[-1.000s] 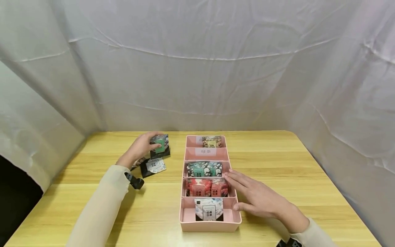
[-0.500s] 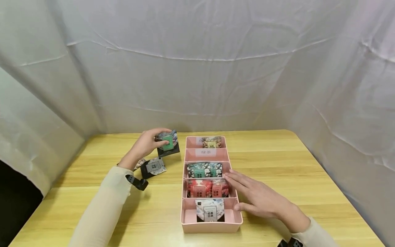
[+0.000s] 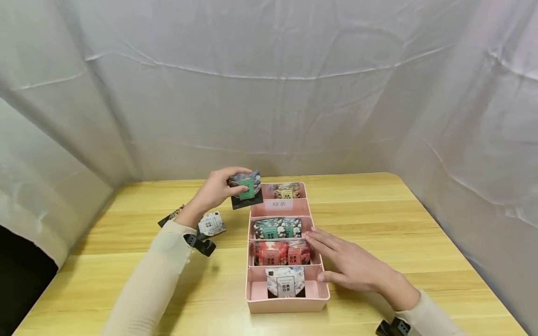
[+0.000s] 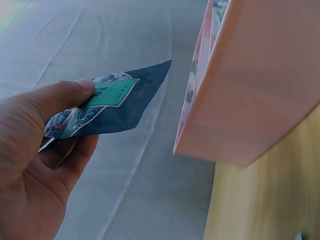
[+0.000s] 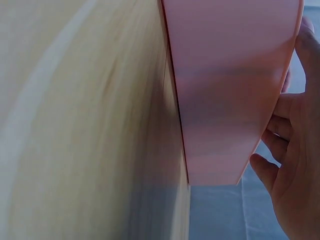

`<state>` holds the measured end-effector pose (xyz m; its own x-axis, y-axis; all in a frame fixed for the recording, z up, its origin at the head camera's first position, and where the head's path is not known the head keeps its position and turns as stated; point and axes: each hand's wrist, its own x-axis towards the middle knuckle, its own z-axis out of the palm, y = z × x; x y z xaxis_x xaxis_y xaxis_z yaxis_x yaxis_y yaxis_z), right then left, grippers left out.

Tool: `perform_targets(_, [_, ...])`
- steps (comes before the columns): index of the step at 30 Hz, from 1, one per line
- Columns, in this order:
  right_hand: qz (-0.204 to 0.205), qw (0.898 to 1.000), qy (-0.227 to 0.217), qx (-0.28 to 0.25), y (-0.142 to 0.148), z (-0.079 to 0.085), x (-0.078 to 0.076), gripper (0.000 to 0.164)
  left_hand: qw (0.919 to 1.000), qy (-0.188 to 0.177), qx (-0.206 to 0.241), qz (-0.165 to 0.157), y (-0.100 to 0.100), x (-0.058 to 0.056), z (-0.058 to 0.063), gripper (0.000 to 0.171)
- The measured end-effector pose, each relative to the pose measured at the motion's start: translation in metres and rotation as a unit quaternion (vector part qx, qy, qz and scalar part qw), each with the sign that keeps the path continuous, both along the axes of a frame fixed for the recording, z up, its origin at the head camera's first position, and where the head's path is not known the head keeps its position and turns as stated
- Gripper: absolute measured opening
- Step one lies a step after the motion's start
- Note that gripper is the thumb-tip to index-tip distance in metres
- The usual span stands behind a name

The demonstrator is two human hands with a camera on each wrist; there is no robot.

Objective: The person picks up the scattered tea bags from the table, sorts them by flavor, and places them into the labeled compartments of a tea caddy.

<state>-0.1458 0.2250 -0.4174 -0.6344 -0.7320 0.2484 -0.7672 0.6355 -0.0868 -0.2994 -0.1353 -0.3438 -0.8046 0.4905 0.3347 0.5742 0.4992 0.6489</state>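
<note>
My left hand (image 3: 215,190) pinches a dark tea sachet with a green label (image 3: 250,199) between thumb and fingers, raised beside the far left corner of a pink divided box (image 3: 287,306). In the left wrist view, the thumb presses on the printed face of the sachet (image 4: 127,105), with the box wall (image 4: 255,95) to its right. My right hand (image 3: 357,267) rests along the box's right rim, fingers extended. The right wrist view has its fingertips at the rim, against the pink side wall (image 5: 225,100).
In the box stand a yellow-labelled sachet (image 3: 287,191), green-labelled sachets (image 3: 271,229), red sachets (image 3: 271,254) and a white sachet (image 3: 286,282). The second compartment from the back shows a paper label (image 3: 279,204). A white sachet (image 3: 211,224) and a dark sachet (image 3: 170,216) lie on the table, left.
My left hand has lifted the green-labelled sachet off the table pile and carried it right, up to the box's far left corner. The right hand stays on the rim.
</note>
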Motion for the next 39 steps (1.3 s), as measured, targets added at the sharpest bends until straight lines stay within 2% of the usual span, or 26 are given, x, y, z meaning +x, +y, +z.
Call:
perform_targets(7, [0.0,1.0,-0.007,-0.003,0.0,0.001,0.002,0.081,0.9991,0.027,-0.018,-0.027,0.022,0.002,-0.004,0.042])
perform_targets(11, [0.0,1.0,-0.007,-0.002,0.0,0.001,0.002,0.081,0.9982,0.03,-0.036,-0.037,0.034,0.001,-0.009,0.042])
perform_targets(21, [-0.008,1.0,-0.008,-0.007,-0.001,0.0,0.004,0.08,0.9946,0.002,-0.086,-0.059,0.062,-0.003,-0.019,0.041])
perform_targets(33, [-0.004,1.0,-0.01,-0.006,-0.002,-0.003,0.001,0.08,0.9908,0.006,-0.089,-0.101,0.074,-0.007,-0.039,0.038])
perform_targets(39, [0.002,1.0,-0.008,-0.01,-0.003,-0.004,0.0,0.079,0.9878,0.009,-0.111,-0.11,0.078,-0.005,-0.047,0.037])
